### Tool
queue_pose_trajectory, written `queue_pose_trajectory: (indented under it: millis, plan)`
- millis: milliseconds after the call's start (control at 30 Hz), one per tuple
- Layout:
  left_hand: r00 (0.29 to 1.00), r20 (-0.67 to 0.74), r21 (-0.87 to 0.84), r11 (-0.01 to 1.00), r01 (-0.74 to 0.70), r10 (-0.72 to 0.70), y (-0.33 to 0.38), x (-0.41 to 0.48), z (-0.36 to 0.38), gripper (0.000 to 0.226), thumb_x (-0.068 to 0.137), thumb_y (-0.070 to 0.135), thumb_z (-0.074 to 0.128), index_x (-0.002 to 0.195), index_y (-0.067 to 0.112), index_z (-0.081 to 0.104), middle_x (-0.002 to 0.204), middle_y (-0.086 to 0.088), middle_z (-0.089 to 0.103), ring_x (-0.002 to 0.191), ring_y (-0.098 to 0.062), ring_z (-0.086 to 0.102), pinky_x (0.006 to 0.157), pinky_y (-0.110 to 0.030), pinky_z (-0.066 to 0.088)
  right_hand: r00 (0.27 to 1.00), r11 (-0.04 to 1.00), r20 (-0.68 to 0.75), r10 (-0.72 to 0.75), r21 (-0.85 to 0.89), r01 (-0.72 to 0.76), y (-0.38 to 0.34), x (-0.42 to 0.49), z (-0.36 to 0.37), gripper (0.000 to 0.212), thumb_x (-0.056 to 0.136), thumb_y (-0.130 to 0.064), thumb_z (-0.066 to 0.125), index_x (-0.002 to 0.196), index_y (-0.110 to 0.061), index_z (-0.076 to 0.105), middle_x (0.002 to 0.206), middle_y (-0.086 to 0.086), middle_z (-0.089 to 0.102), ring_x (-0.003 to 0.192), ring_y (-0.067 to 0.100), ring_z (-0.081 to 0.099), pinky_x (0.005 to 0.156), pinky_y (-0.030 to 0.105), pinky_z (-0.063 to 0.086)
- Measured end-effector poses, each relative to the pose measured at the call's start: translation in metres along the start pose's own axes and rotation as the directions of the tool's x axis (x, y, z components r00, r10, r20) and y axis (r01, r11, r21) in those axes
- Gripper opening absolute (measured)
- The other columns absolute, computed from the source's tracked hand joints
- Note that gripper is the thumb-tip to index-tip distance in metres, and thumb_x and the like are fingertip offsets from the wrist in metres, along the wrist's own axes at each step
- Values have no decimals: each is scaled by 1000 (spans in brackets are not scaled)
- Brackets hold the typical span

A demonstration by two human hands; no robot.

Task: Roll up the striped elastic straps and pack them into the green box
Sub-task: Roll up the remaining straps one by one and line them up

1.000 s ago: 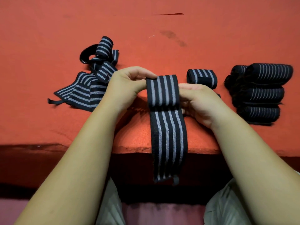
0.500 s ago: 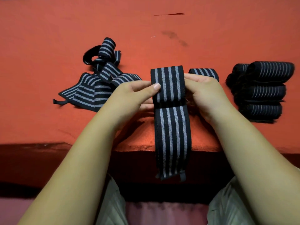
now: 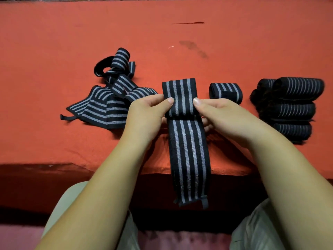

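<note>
Just left of lone roll (image 3: pixel 225 92), at orange table (image 3: pixel 54 51) edge: mid-roll on one striped strap (image 3: pixel 187 145). Pinches its wound end w/ left hand (image 3: pixel 146 114) & right hand (image 3: pixel 221 116), thumbs on top, fingers curled under; lets tail hang off table twd lap. Finished stack (image 3: pixel 292 109) right of lone roll, unrolled pile (image 3: pixel 111 98) further left of it. No green box in view. Next, prob.: needs tight turns, edges aligned, even tension.

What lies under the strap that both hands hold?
Orange table shows around the strap, whose tail hangs over the edge. Fingers of the right hand peek from beneath; the rest is covered.
</note>
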State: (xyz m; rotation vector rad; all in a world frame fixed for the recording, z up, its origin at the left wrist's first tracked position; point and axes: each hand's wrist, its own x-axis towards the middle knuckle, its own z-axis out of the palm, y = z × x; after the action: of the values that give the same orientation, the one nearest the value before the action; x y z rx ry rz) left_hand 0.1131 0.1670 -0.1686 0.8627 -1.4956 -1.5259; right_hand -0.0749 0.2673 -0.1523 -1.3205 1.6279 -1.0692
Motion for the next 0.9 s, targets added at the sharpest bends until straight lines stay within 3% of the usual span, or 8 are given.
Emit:
queue_pose_trajectory:
  millis: [100,233,333,400,467,533,633,900]
  plan:
    - [999,8,40,998,-38,38,-2,1,6,19,105,25,68,115,21,84,111,-5,83,110,-29,79,106,-54,58,999,990,-47,6,-144,-13,1,2,2,47,110,-61,43,120,-31,78,106,-9,82,102,13,76,105,51,55]
    - [999,13,15,999,-44,44,-4,4,10,25,105,30,68,120,18,83,117,-5,82,117,-24,77,112,-50,54,995,991,-87,38,-122,-48,4,4,5,55,104,-67,43,121,-27,78,114,-16,80,113,9,74,113,47,49]
    - [998,-28,-19,999,-50,50,-8,5,12,20,104,28,69,111,20,86,111,-8,83,114,-28,78,109,-52,56,997,999,-73,18,38,-16,8,5,6,46,110,-57,45,122,-27,78,103,-23,78,101,-6,71,103,26,48]
    - [996,-75,-33,998,-52,49,-12,8,12,20,102,29,70,110,19,86,110,-7,83,113,-27,78,109,-51,56,995,996,-96,-11,87,19,11,7,4,49,104,-60,49,137,-30,70,100,-30,67,88,-10,63,99,20,42]
    - [992,-124,-51,998,-46,39,-16,12,10,24,99,33,72,110,18,86,111,-7,83,113,-26,78,110,-50,56,993,990,-99,-66,116,77,13,6,4,41,111,-44,46,145,-33,66,114,-24,72,98,-4,68,101,23,45]
    - [990,-142,-75,997,-28,17,-19,16,9,30,96,37,73,112,15,85,113,-8,83,115,-27,77,111,-50,55,991,981,-91,-96,159,109,14,4,4,39,116,-24,43,142,-34,68,126,-5,78,119,21,73,111,40,52]
    - [991,-136,-124,992,-15,-2,-22,16,10,31,97,34,73,114,11,84,114,-12,82,115,-30,77,111,-51,55,987,968,-110,-115,209,137,21,9,3,38,111,-22,53,145,-34,67,134,11,74,134,49,59,120,61,43]
    - [994,-108,-87,996,1,-10,-18,9,14,29,103,33,67,111,13,85,111,-10,83,113,-28,78,110,-52,56,988,931,-146,-58,350,106,31,18,11,45,109,-7,55,148,-26,64,134,11,74,132,39,66,118,54,48]
